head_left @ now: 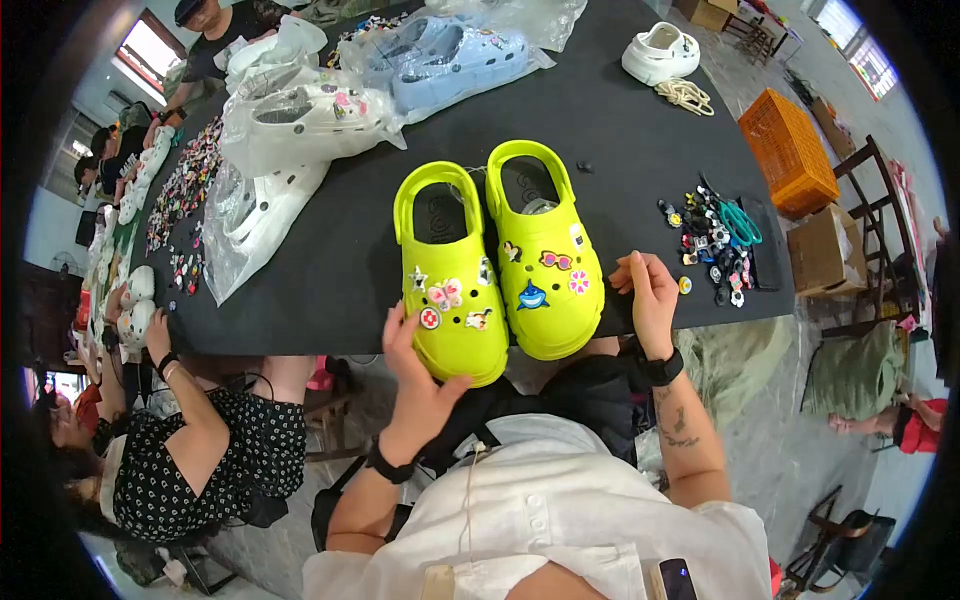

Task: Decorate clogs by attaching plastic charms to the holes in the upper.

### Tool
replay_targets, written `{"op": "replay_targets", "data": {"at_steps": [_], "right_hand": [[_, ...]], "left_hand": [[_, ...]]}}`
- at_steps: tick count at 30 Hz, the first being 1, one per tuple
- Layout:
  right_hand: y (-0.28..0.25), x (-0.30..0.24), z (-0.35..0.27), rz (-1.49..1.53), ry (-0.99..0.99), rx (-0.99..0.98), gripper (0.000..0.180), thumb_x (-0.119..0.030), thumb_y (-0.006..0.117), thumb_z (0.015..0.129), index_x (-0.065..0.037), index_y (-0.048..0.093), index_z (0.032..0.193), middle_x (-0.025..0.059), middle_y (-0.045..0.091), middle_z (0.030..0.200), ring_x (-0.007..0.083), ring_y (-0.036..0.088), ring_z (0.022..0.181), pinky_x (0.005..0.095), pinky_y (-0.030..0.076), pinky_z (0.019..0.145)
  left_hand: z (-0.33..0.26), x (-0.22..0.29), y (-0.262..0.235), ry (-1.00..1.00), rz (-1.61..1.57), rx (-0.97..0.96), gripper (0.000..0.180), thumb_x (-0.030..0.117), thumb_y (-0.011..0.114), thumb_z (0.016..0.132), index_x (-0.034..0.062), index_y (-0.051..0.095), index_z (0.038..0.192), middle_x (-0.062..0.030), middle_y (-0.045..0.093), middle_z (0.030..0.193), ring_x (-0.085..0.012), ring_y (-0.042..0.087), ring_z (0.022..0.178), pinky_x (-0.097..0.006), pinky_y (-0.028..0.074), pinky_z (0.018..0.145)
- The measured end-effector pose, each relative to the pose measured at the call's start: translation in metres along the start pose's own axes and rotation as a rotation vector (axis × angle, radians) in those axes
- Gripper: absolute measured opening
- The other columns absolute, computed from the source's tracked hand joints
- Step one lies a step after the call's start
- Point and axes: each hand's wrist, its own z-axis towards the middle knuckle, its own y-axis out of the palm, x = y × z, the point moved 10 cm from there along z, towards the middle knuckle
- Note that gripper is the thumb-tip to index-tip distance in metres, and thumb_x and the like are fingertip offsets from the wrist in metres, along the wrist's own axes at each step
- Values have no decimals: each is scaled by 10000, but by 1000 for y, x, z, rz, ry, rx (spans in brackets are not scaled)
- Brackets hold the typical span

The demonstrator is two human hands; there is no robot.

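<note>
Two lime-green clogs lie side by side in front of me, toes toward me, decorated with small charms. On the left clog (pixel 462 350) are a pink butterfly, a star and a red-and-white round charm. A blue shark, pink sunglasses and a pink flower sit on the right clog (pixel 555 335). My left hand (pixel 412 375) grips the left clog's toe, with its fingers along the outer side and its thumb at the front. Just right of the right clog, my right hand (pixel 648 295) is apart from it, its fingers loosely bent and nothing visible in them.
Bagged white clogs (pixel 310 115) and a bagged blue clog (pixel 455 60) lie far left on the black table (pixel 620 120). Loose charms (pixel 715 240) and teal-handled scissors (pixel 740 222) are at right. A white clog (pixel 660 55) stands far right. A person (pixel 200 440) works at left.
</note>
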Motion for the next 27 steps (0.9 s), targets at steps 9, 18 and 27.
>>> {"op": "replay_targets", "data": {"at_steps": [9, 18, 27], "right_hand": [[-1, 1, 2, 59, 0, -113, 251, -213, 523, 997, -8, 642, 916, 7, 624, 725, 57, 545, 660, 206, 429, 614], [1, 3, -2, 77, -24, -181, 218, -190, 547, 984, -8, 647, 918, -1, 623, 741, 58, 548, 681, 212, 441, 639], [-2, 1, -1, 79, -13, -179, 220, -193, 546, 982, -10, 647, 912, 1, 621, 744, 63, 549, 685, 214, 429, 635]], "left_hand": [[119, 103, -17, 363, 402, -249, 658, 358, 698, 822, 51, 433, 1339, -197, 553, 1185, -346, 520, 1151, -413, 371, 996], [162, 70, 73, 6, 377, -1080, 715, 607, 528, 883, 81, 428, 1356, -271, 612, 1093, -378, 603, 1032, -418, 464, 863], [156, 50, 71, -79, 201, -1125, 452, 398, 679, 863, 7, 600, 1075, -94, 652, 968, -140, 594, 901, -295, 449, 815]]}}
